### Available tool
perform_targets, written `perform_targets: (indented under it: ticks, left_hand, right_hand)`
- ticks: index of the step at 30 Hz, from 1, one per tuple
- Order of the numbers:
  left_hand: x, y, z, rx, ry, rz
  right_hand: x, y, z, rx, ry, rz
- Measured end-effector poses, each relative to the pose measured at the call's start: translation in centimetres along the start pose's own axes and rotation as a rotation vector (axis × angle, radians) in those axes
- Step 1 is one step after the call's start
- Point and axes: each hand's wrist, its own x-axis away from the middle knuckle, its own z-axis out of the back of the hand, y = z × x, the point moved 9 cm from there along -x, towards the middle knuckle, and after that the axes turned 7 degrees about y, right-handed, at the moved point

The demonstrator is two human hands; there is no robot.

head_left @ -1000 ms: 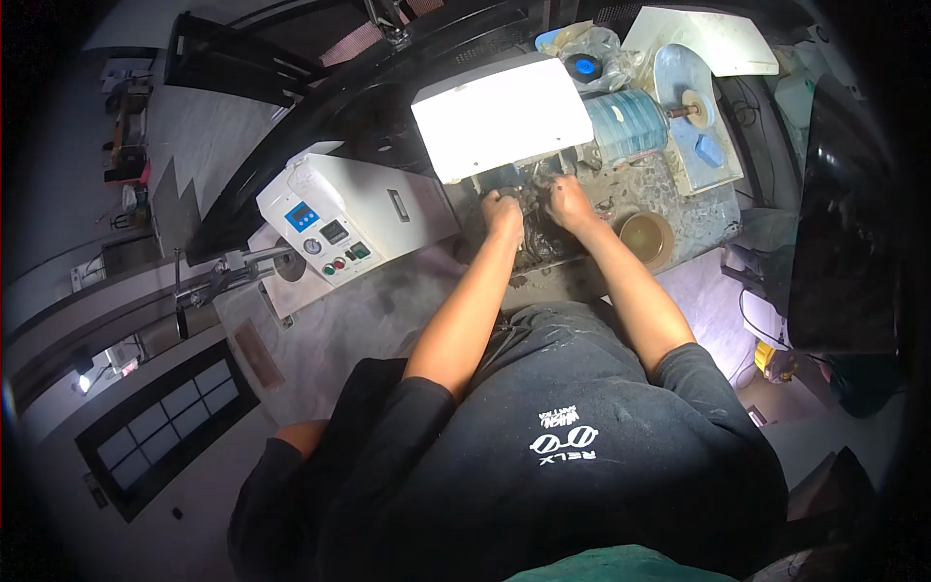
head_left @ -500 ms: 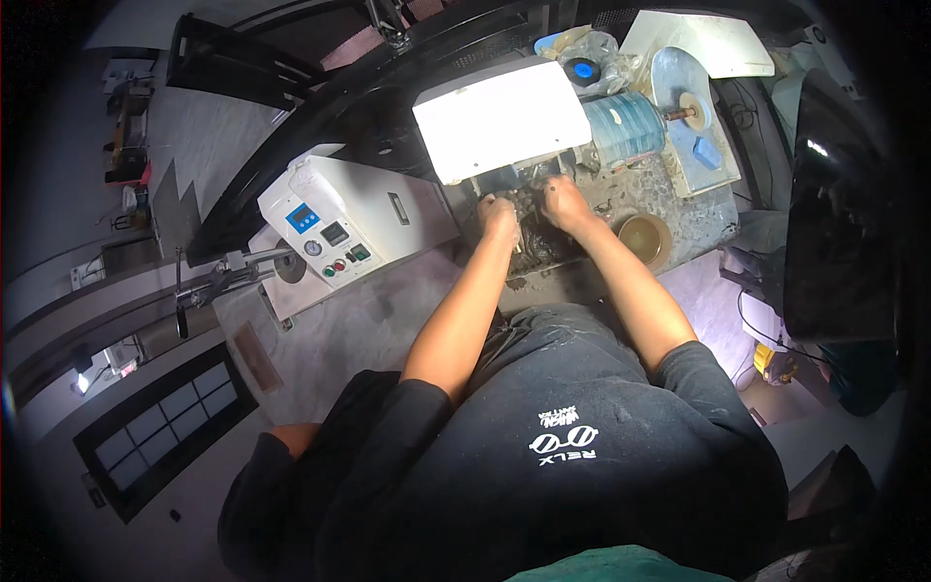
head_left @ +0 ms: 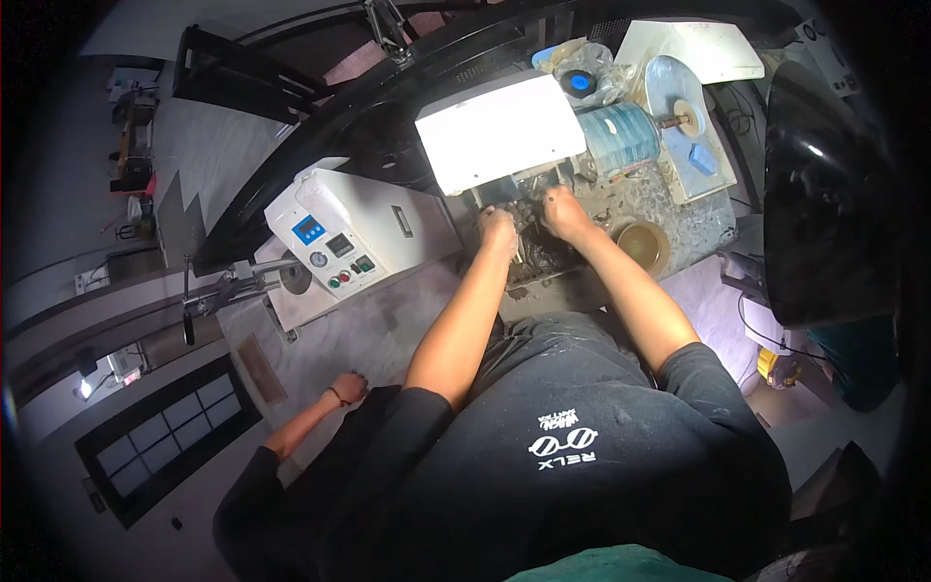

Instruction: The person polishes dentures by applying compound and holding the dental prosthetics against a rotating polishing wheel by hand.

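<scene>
Both hands reach under the front of the white hood (head_left: 499,136). The left hand (head_left: 497,233) has its fingers curled in; one cannot tell whether they close on anything. The right hand (head_left: 564,213) is bent into a loose fist a little to the right, and its fingertips are turned out of sight, so its grip cannot be told either. A slim pale strip (head_left: 519,254) shows just beside the left hand, held or merely lying there, one cannot say.

Between the hands lies the dark work trough (head_left: 540,242), near the surface's front edge. It looks wet and gritty, so anything handled there would probably be slippery; a firm pinch by dry edges seems safest. The strip looks light and thin, best taken at its near end.

Right of the right hand, by the surface's front edge, stands a brownish bowl (head_left: 664,249), likely rigid, to be lifted by its rim. Toward the far right corner are a bluish ribbed cylinder (head_left: 621,138), a pale wheel (head_left: 690,118) and a blue block (head_left: 702,158).
</scene>
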Motion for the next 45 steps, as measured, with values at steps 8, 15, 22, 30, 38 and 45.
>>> perform_targets:
  ticks: [8,15,22,30,38,45]
  left_hand:
    - [3.7,4.5,0.2,-0.204,-0.148,-0.396]
    - [13.4,10.0,-1.2,-0.371,-0.423,-0.896]
    - [17.3,12.2,-1.6,-0.415,-0.419,-0.983]
    - [18.3,12.3,-1.6,-0.326,-0.428,-0.972]
    - [17.4,11.4,-1.6,-0.349,-0.409,-0.927]
    - [20.5,13.7,-1.1,-0.219,-0.474,-0.909]
  right_hand:
    - [1.4,-3.5,1.3,0.025,0.104,0.230]
    - [4.2,-9.5,7.7,-0.259,0.278,0.362]
    - [5.3,-11.1,9.8,-0.304,0.353,0.464]
    - [6.7,-11.6,10.5,-0.357,0.438,0.576]
    - [6.6,-11.1,10.2,-0.363,0.386,0.464]
    - [7.1,-14.3,12.8,-0.306,0.368,0.493]
